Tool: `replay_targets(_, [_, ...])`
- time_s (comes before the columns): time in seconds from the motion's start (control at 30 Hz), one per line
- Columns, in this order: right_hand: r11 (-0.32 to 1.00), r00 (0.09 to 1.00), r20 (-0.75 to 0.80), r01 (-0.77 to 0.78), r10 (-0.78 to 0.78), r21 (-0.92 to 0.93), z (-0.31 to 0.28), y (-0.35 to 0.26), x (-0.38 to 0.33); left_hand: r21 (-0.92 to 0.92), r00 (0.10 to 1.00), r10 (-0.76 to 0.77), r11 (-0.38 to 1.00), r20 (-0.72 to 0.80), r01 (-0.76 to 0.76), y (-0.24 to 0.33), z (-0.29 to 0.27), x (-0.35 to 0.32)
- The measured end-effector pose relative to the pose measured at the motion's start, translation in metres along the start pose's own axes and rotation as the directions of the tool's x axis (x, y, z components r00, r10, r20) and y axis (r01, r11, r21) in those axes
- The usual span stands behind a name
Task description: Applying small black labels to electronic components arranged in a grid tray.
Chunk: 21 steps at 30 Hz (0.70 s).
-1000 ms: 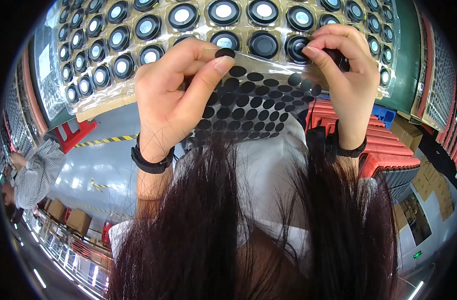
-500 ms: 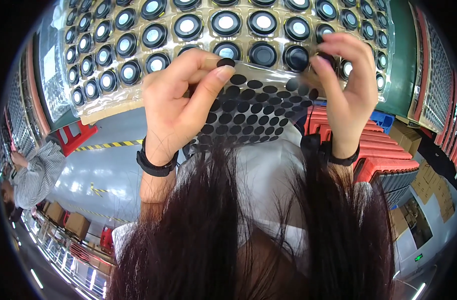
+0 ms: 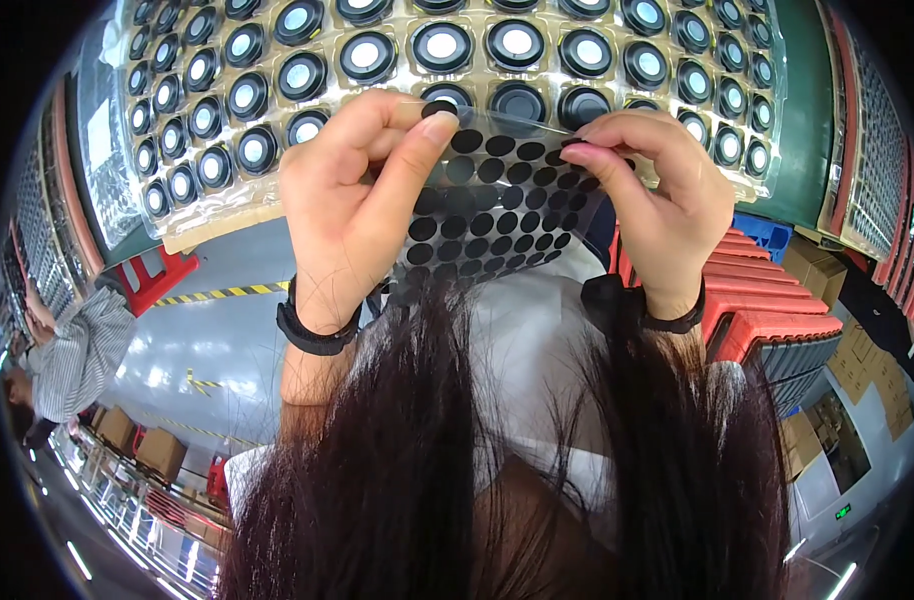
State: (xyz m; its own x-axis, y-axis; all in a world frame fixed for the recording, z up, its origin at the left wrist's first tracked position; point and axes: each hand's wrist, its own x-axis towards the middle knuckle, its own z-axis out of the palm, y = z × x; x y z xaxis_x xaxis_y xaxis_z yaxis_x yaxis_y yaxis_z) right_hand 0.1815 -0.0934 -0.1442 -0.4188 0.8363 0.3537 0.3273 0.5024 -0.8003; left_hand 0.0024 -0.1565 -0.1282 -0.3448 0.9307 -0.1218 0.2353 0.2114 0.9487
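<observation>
Clear blister plastic covers the big tray (image 3: 207, 195) of round black-rimmed speaker parts that fills the top of your view, resting on the green bench (image 3: 807, 150). Below its lower rows you hold a transparent sheet of black dots (image 3: 487, 205) between both hands, its long axis running left to right. Your left hand (image 3: 352, 215) has thumb and forefinger pressed together on the sheet's upper left edge. Your right hand (image 3: 662, 205) pinches the upper right edge, fingertips closed near a dot. From either grip the tray's nearest parts lie just above, and both hands look about equally near.
</observation>
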Motion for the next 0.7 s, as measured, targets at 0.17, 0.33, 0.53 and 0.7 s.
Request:
replay_targets(0.17, [0.988,0.988,0.027,0.154,-0.153,-0.018,-0.006,0.005,0.003,-0.048,0.999,-0.039,0.998,-0.014,0.039,0.005,0.004,0.003])
replay_targets(0.33, [0.996,0.996,0.014,0.086,-0.085,-0.028,-0.003,0.002,0.003,-0.033,0.999,-0.046,0.998,0.022,0.047,0.003,0.003,0.004])
replay_targets(0.53, [0.985,0.986,0.004,0.165,-0.165,-0.05,-0.005,0.01,0.005,-0.016,1.0,-0.024,1.0,0.012,0.024,0.004,0.005,0.005])
replay_targets(0.7, [0.994,0.996,-0.014,0.093,-0.092,0.054,-0.023,0.011,0.007,-0.029,0.999,-0.039,0.999,-0.014,0.038,0.002,0.008,0.006])
